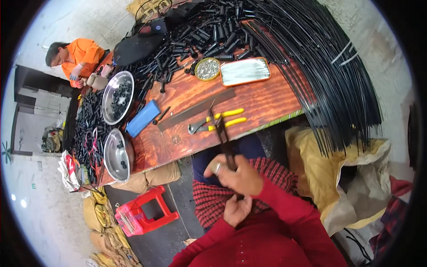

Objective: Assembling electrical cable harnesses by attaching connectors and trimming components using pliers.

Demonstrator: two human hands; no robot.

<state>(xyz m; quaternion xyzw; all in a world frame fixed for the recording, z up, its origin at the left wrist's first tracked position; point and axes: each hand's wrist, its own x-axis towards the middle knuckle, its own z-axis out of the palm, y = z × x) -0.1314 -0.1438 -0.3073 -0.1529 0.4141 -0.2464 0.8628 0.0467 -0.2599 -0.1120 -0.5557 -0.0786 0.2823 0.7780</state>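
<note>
A slim dark bundle of rods (229,161), forked at its upper end, stands tilted in front of me; its exact kind is hard to make out. My right hand (242,177) wraps round its lower part, with a pale band on one finger. Below, my left hand (237,211) curls, palm upward, at the bundle's bottom end, which the hands partly hide. The bundle's upper end overlaps yellow-handled pliers (204,128) and a second yellow-handled tool (229,113) on the table's near edge. A flat metal bar (195,110) lies just beyond them.
On the wooden table (178,139) are steel bowls (105,107) of black parts, a blue box (143,118), a tin of small metal pieces (207,69) and a white-filled tray (244,72). Long black rods (338,84) overhang the right. A red stool (167,213) stands below; a person in orange (84,55) works far left.
</note>
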